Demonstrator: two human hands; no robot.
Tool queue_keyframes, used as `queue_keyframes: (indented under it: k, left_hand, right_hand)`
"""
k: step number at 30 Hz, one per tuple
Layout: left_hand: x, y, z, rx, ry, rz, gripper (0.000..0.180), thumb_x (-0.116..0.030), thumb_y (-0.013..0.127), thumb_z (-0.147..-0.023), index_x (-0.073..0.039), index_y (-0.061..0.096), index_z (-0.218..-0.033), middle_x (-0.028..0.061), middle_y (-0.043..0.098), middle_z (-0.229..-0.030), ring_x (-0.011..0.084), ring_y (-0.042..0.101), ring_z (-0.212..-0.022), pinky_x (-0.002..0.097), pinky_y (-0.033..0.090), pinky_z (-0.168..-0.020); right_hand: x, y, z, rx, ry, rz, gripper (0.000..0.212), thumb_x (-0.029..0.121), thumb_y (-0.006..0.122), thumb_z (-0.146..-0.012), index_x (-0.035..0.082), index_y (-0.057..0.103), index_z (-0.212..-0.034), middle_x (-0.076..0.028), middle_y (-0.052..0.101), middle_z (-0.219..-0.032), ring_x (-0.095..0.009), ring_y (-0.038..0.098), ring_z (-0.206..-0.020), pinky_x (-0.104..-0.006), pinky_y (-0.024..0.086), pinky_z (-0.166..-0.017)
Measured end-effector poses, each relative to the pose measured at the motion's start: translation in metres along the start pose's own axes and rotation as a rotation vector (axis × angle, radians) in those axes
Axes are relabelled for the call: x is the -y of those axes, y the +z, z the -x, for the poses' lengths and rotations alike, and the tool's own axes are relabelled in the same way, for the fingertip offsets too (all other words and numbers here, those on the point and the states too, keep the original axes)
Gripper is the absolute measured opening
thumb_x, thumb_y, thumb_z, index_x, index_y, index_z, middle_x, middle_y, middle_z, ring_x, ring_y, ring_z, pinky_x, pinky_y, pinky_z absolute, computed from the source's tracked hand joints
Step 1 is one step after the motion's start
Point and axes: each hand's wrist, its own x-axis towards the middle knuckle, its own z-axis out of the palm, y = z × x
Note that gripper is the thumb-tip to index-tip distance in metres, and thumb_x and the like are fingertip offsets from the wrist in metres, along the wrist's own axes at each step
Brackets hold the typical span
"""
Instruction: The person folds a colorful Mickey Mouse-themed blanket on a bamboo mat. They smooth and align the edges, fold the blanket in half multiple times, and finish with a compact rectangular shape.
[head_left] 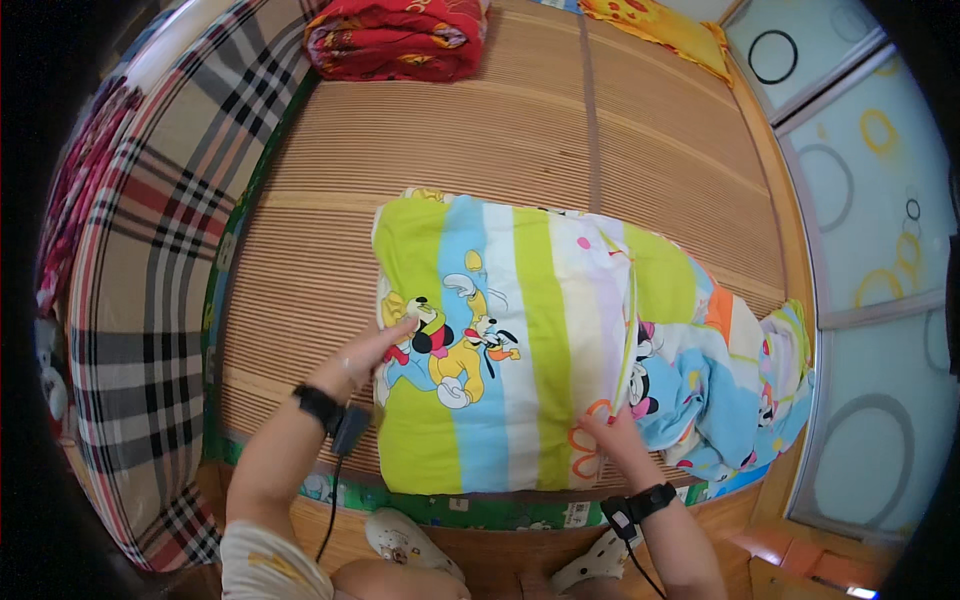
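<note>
Now left hand (370, 352) grips quilt (535, 330), thumb uppermost; right hand (616, 440) angled inward, grip unclear

"What lies along the far edge of the ribbed brown mat (430, 140)?"

"A folded red patterned quilt (395, 45) toward the left corner, and a yellow-orange cloth piece (665, 35) at the right corner."

"And the sides?"

"A beige plaid panel (150, 280) lines the left edge. Beyond the right edge stand frosted sliding doors (865, 180) with ring designs."

"Near edge?"

"Green patterned edging (440, 508), then wooden floor (505, 555)."
</note>
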Motion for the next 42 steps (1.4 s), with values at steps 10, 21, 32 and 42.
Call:
queue_keyframes:
  k: [10, 21, 32, 42]
  left_hand:
    - [-0.010, -0.036, 0.054, -0.398, 0.246, -0.275, 0.037, -0.004, 0.071, -0.080, 0.002, 0.062, -0.116, 0.0073, 0.070, -0.099, 0.0163, 0.067, -0.080, 0.0292, 0.055, -0.071]
    - [-0.080, -0.178, 0.165, -0.911, 0.327, -0.951, 0.045, -0.012, 0.066, -0.088, -0.002, 0.052, -0.129, 0.0120, 0.062, -0.100, 0.0204, 0.061, -0.090, 0.0344, 0.051, -0.077]
    - [0.048, 0.027, 0.104, -0.968, 0.170, -1.643, 0.118, -0.049, 0.085, -0.058, -0.014, 0.028, -0.155, 0.0345, 0.010, -0.156, 0.0575, 0.017, -0.141, 0.0618, 0.023, -0.112]
    - [0.001, -0.003, 0.108, -0.998, 0.577, -1.045, 0.052, -0.010, 0.066, -0.079, -0.004, 0.052, -0.128, 0.0206, 0.065, -0.096, 0.0355, 0.066, -0.081, 0.0429, 0.052, -0.071]
  right_hand:
    - [-0.016, 0.067, -0.028, 0.351, 0.039, 0.236, 0.039, 0.027, 0.070, -0.087, -0.002, 0.061, -0.111, -0.014, 0.068, -0.090, -0.021, 0.065, -0.082, -0.0361, 0.053, -0.075]
    - [0.039, 0.239, -0.012, 0.687, -0.300, 0.256, 0.057, 0.020, 0.068, -0.089, 0.001, 0.042, -0.136, -0.024, 0.064, -0.118, -0.035, 0.065, -0.106, -0.0408, 0.053, -0.089]
    - [-0.002, 0.108, -0.023, 0.509, -0.054, 0.235, 0.041, 0.020, 0.065, -0.092, 0.001, 0.053, -0.127, -0.010, 0.069, -0.088, -0.016, 0.065, -0.080, -0.0308, 0.051, -0.073]
    - [0.030, 0.130, -0.043, 0.531, -0.070, 0.048, 0.046, 0.036, 0.066, -0.093, 0.002, 0.056, -0.123, -0.008, 0.068, -0.088, -0.013, 0.062, -0.077, -0.0307, 0.049, -0.068]
